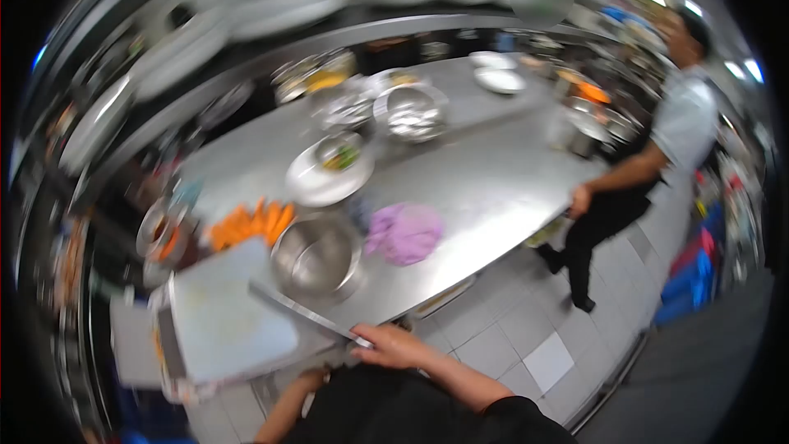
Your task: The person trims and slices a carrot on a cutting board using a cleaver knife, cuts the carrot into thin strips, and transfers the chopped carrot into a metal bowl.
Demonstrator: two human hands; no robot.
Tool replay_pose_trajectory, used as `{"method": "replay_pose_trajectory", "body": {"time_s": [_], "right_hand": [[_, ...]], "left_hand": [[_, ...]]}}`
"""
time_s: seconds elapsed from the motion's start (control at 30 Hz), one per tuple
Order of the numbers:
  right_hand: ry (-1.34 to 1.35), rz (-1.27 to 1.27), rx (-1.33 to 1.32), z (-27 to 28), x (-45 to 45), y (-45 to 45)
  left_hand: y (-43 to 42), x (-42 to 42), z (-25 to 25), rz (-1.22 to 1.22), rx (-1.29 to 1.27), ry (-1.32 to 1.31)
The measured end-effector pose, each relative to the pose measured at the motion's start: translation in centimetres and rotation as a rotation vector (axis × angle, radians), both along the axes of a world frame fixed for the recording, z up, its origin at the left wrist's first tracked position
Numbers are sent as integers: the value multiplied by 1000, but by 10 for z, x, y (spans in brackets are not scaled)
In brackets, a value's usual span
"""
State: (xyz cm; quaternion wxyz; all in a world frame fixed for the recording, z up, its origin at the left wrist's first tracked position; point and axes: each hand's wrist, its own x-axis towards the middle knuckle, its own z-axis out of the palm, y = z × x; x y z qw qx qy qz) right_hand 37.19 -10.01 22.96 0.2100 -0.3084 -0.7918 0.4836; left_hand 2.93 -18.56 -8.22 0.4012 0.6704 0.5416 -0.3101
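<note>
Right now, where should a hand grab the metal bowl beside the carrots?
Probably take the bowl by its near-right rim, from the table's front edge: its open top offers a lip, while carrots crowd the far left and a blade shows near-left.

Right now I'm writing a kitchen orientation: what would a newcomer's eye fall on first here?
Probably the crumpled purple cloth on the steel counter, to the right of the steel bowl. Next, the orange carrots by the far edge of the pale cutting board, then what looks like a long knife in the right hand, pointing toward the board.
</note>
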Motion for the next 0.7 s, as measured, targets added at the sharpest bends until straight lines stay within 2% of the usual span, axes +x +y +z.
{"method": "replay_pose_trajectory", "body": {"time_s": [0.03,0.1,0.17,0.23,0.3,0.37,0.43,0.5,0.57,0.6,0.63,0.67,0.7], "right_hand": [[5,-2,45,0,-10,2],[28,8,95,-10,-30,0],[-36,-1,-34,4,-49,2],[-50,36,-82,7,-73,-1],[-125,-6,-144,13,-97,-1],[-154,-29,-155,0,-121,1],[-243,-120,-175,-9,-145,1],[-283,-150,-163,-15,-161,-1],[-370,-191,-126,-10,-174,-5],[-464,-207,-251,2,-177,-6],[-466,-246,-260,6,-181,-8],[-496,-259,-279,9,-183,-11],[-521,-281,-297,12,-185,-15]], "left_hand": [[-30,-20,-13,125,311,-260],[-30,-5,122,233,-22,-174],[-24,9,242,505,-191,-233],[-45,-21,284,717,-103,-577],[-40,-46,326,816,-10,-812],[-22,-79,345,764,271,-892],[8,-126,320,838,473,-956],[54,-153,323,965,632,-791],[102,-176,311,1017,804,-749],[130,-187,304,974,923,-617],[156,-195,294,920,1038,-490],[185,-202,280,882,1024,-518],[216,-208,268,845,1072,-311]]}}
